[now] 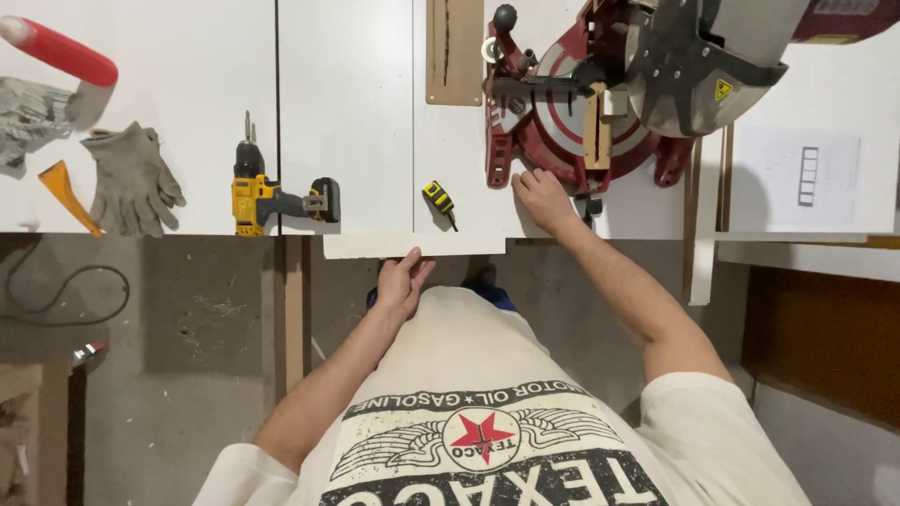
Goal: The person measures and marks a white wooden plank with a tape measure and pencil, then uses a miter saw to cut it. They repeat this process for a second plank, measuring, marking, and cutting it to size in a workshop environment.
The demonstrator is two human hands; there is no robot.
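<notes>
Bright, even light from overhead, slightly warm. White bench top (356, 94) nearly blown out across the upper half of the frame, little surface detail. Floor (187, 319) in the lower left much dimmer, grey and murky. Short soft shadows fall toward the lower edge under the drill (272, 192), gloves (131, 178) and tape measure (438, 199); the saw (609, 94) at upper right casts a broader soft shadow on the bench. Mild glare on the saw's metal guard. Wide-angle lens: bench edge bows, corners stretch. Red handle (61, 52) at upper left slightly soft. Shirt (487, 412) at bottom centre close and a bit soft. Centre sharp, no motion blur.
</notes>
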